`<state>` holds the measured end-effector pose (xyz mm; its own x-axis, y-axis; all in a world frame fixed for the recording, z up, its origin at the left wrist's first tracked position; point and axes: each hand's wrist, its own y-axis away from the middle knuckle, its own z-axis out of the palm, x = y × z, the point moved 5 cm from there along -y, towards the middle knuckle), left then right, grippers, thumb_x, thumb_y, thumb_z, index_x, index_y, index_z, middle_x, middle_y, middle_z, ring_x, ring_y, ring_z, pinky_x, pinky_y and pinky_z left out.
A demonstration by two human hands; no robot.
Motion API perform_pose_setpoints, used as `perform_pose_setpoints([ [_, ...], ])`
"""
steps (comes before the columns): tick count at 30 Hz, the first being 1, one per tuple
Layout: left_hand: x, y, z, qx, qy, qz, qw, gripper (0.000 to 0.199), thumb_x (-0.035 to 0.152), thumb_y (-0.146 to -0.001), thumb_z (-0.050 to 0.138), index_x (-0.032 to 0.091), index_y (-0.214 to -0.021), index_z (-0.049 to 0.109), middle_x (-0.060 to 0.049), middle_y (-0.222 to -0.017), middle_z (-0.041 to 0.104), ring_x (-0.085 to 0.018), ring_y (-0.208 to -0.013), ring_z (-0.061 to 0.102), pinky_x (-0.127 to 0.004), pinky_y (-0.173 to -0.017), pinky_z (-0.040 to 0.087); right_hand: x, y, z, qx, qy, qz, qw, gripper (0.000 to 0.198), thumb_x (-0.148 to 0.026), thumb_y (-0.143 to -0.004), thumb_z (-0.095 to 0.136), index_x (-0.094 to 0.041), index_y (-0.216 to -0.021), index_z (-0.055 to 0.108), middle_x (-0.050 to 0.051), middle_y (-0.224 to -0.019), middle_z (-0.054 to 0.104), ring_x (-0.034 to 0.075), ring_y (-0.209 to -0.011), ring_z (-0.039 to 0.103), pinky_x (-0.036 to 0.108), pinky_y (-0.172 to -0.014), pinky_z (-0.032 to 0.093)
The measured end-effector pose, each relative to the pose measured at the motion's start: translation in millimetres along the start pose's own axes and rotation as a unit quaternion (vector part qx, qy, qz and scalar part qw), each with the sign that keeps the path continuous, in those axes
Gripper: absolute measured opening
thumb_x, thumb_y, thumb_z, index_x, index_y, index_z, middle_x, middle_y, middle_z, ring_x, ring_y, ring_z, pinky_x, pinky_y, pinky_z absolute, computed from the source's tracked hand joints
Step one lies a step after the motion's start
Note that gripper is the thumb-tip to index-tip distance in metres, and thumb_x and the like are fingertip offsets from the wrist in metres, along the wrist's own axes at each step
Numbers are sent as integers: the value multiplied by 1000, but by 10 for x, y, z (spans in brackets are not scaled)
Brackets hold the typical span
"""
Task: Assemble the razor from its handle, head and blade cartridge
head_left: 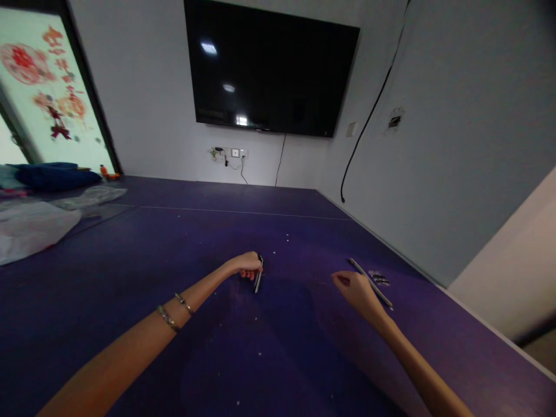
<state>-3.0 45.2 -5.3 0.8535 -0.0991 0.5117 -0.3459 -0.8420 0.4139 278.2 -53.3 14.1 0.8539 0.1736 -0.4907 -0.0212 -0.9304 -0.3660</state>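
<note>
My left hand (pixel 251 264), with two bracelets on its wrist, is closed around a slim, pale stick-like tool (pixel 258 282). The tool is dark at its top end, and its lower end points down at the purple surface (pixel 182 341). Its exact kind is too small to tell. To the right, my right hand (pixel 354 286) is held low over the surface with fingers pinched together; whatever they hold, if anything, is hidden. Just beyond that hand lies a long thin pale rod (pixel 377 291), and beside it a small clear packet with dark pieces (pixel 379 278).
Several tiny white bits (pixel 259 354) are scattered over the purple surface. Clear plastic sheeting (pixel 39 226) and dark blue cloth (pixel 54 175) lie at the left. A television (pixel 273 69) hangs on the far wall; a black cable (pixel 369 119) dangles along the right wall.
</note>
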Motion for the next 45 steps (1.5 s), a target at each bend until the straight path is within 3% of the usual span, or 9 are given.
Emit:
perform_pose_setpoints([
  [9,-55,-134,-26,18,-72,4,997,23,23,-64,57,13,-44,52,-1,-39,48,-10,-36,43,-23,-42,38,351,-21,-255,20,60,42,997,34,-32,-73,42,-15,-73,72,9,-68,70,24,-64,64,29,-60,44],
  [18,-47,29,-25,54,-73,42,995,36,35,-72,54,16,-42,51,0,-38,48,-11,-39,45,-23,-49,38,842,-123,-365,-9,125,91,988,33,-34,-75,46,-15,-83,71,9,-75,70,24,-72,65,26,-59,41],
  [23,-116,169,7,144,-90,23,985,38,49,-70,54,16,-51,57,-6,-53,59,-17,-58,58,-24,-56,40,1177,-168,-424,-17,138,105,985,32,-34,-76,46,-17,-91,69,8,-82,71,22,-78,64,24,-63,42],
  [27,-154,238,65,163,-108,-6,981,36,52,-69,55,17,-65,61,-10,-72,65,-23,-72,62,-28,-59,41,1355,-169,-424,-27,189,127,973,31,-33,-77,46,-16,-90,68,10,-85,70,23,-80,64,25,-62,41],
  [38,-121,202,110,162,-112,0,980,30,46,-72,52,18,-72,62,-11,-83,67,-25,-77,63,-29,-62,42,1392,-121,-294,-91,232,145,958,26,-38,-80,44,-20,-79,63,10,-73,67,23,-69,64,26,-56,37],
  [45,-124,177,110,178,-106,5,978,29,45,-72,54,17,-71,63,-10,-81,67,-22,-75,63,-27,-63,42,1417,-145,-227,-154,272,140,939,27,-37,-82,41,-18,-81,60,11,-81,66,24,-72,64,27,-55,37],
])
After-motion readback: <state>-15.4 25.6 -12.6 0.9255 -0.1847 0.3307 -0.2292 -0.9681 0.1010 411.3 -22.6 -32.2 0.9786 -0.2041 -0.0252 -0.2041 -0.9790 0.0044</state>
